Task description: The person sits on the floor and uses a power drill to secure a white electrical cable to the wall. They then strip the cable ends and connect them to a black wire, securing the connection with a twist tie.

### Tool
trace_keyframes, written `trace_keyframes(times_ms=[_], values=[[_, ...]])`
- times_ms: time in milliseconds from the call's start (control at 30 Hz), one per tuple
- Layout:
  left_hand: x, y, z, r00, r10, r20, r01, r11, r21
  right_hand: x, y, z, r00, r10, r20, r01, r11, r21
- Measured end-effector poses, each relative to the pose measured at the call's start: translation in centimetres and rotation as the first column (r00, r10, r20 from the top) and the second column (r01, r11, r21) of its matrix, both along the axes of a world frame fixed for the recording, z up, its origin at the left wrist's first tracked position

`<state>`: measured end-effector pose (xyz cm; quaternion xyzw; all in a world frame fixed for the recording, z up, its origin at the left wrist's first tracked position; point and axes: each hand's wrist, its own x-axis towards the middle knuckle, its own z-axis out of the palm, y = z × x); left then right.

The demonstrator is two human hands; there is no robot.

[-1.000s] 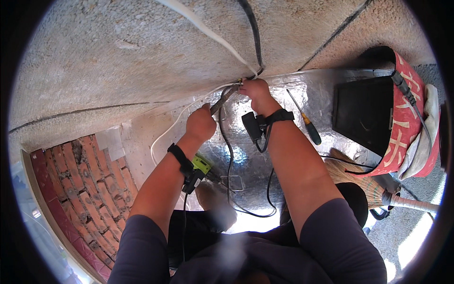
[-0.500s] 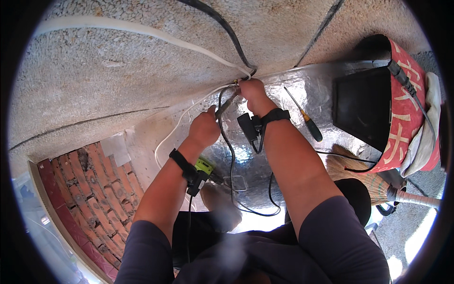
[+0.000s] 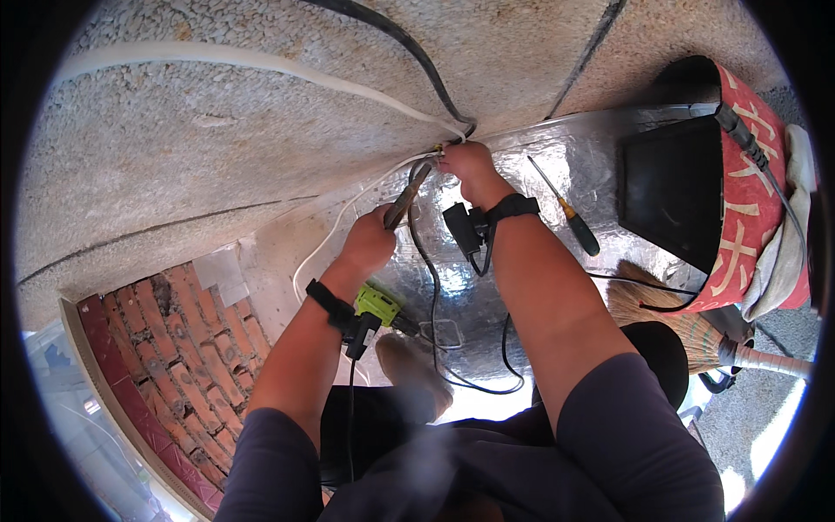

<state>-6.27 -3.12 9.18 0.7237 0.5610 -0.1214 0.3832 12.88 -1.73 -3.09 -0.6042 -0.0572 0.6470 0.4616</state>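
Note:
My left hand (image 3: 370, 238) is closed round a long, narrow, dark metal tool (image 3: 407, 197); its exact kind cannot be made out. The tool's upper end points at the wall's foot, just left of my right hand (image 3: 470, 165). My right hand is pinched close against the base of the pebbled wall, where a white cable (image 3: 383, 94) and a thick black cable (image 3: 409, 48) come down. Its fingertips are at the cable ends, beside a small yellow bit (image 3: 438, 148); what exactly they grip is hidden. A thin white wire (image 3: 335, 222) runs off to the left.
A screwdriver (image 3: 570, 213) lies on the silvery sheet (image 3: 513, 287) right of my right wrist. Below my left wrist is a green power drill (image 3: 378, 306). At the right are a red bucket-like container (image 3: 750, 200), a pale cloth (image 3: 787, 235) and a straw broom (image 3: 657, 322). Bricks (image 3: 178, 348) show at left.
The tool in my left hand has drawn back from my right hand's fingers, leaving a small gap, and turned slightly. My right hand stays at the cables.

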Motion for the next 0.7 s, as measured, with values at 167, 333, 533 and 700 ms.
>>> trace_keyframes(times_ms=[167,333,533,700], values=[[-0.3,0.0,-2.4,0.989,-0.073,-0.131,0.095,0.980,0.175,0.1,0.3,-0.5,0.991,0.104,0.090,-0.101,0.994,-0.031],[0.4,0.0,-2.3,0.988,-0.065,-0.137,0.092,0.976,0.198,0.2,0.1,0.9,0.999,0.007,-0.037,-0.009,0.999,-0.050],[1.0,0.0,-2.7,0.990,-0.084,-0.116,0.108,0.968,0.224,0.2,0.3,-0.3,0.998,0.023,0.050,-0.021,0.999,-0.029],[1.0,0.0,-2.4,0.976,-0.113,-0.184,0.158,0.955,0.250,-0.3,0.0,0.8,0.997,-0.052,-0.055,0.051,0.999,-0.012]])
